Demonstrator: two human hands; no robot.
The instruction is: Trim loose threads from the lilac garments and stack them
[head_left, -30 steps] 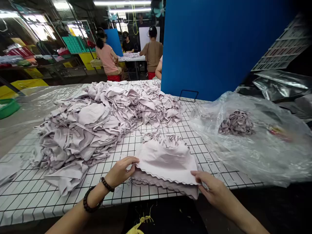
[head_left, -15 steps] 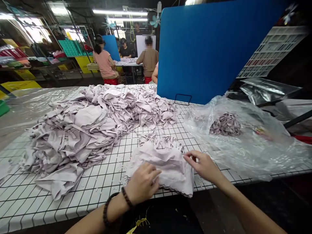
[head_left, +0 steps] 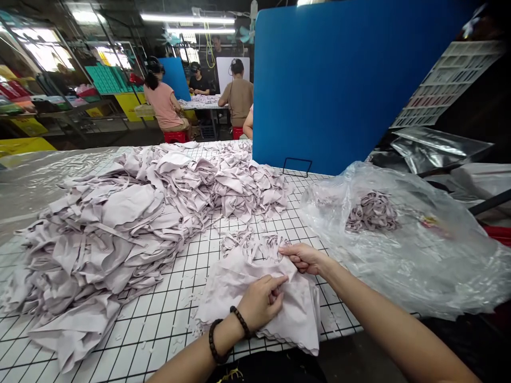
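A stack of pale lilac garments [head_left: 223, 287] with wavy hems lies at the near edge of the table, narrow straps bunched at its far side. My right hand [head_left: 305, 259] pinches the upper right corner of the top garment, beside a strap, lifting it slightly. On the middle of the same garment rests my left hand [head_left: 261, 303], two dark bead bracelets on its wrist. Its index finger points right and its thumb stands apart from it. The right fingertips partly hide the cloth they pinch.
A large heap of similar lilac garments [head_left: 120, 229] covers the left of the grid-patterned table [head_left: 159, 330]. Right, a clear plastic bag [head_left: 399, 266] holds bunched lilac cloth [head_left: 373, 211]. Behind stands a blue panel [head_left: 327, 85] on a wire stand [head_left: 297, 166]. Several people sit beyond.
My right hand has moved left and inward onto the garment's corner, now pinching and raising it. My left hand has shifted right across the cloth. The camera view has shifted slightly.
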